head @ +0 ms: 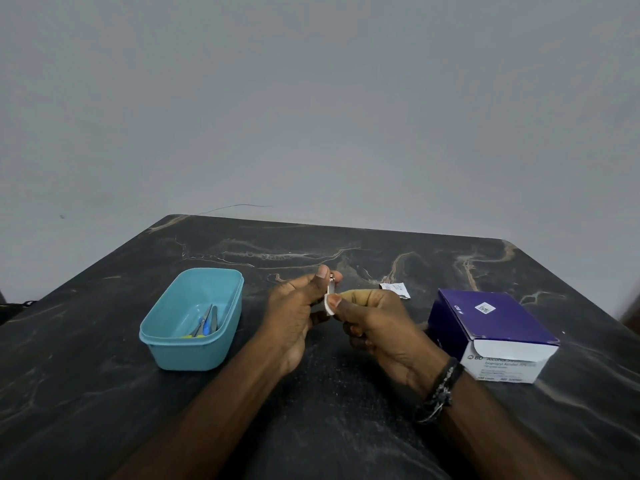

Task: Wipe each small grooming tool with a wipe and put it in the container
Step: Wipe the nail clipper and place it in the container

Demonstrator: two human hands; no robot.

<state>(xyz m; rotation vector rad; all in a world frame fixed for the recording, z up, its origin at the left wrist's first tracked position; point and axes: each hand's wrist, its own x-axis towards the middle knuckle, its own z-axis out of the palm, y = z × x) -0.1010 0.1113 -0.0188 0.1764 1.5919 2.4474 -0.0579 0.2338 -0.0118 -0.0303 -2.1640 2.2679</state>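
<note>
Two hands meet over the middle of a dark marbled table (104, 393), which is the biggest thing here; its far edge runs just under a plain grey wall (311, 98). Wide bare stretches of the top lie at the far side and at the near left, so there is room to move either way.

Next in size is the purple and white swab box (495, 336), lying on the right side of the table beside the right wrist, probably so that a fresh wipe is close to that hand. The blue tub (162, 348) stands on the left, near the left hand but apart from it, with its open top facing up. Small scissors (204, 322) with blue and yellow handles lie inside it with what looks like another thin tool, so part of the job seems done.

The left hand (294, 317) is curled around a small metal tool (330, 285), thumb pressed along it, holding it upright so its side is bared. It may be a nail clipper; it is too small to say for sure. The right hand (377, 327) pinches a white wipe (329, 308) between thumb and fingers and presses it against the lower part of the tool. A dark bracelet (440, 389) sits on that wrist.

Smallest, a torn wipe packet (394, 289) lies flat beyond the right hand, out of the path toward the tub. That path from the left hand looks short and unblocked.
</note>
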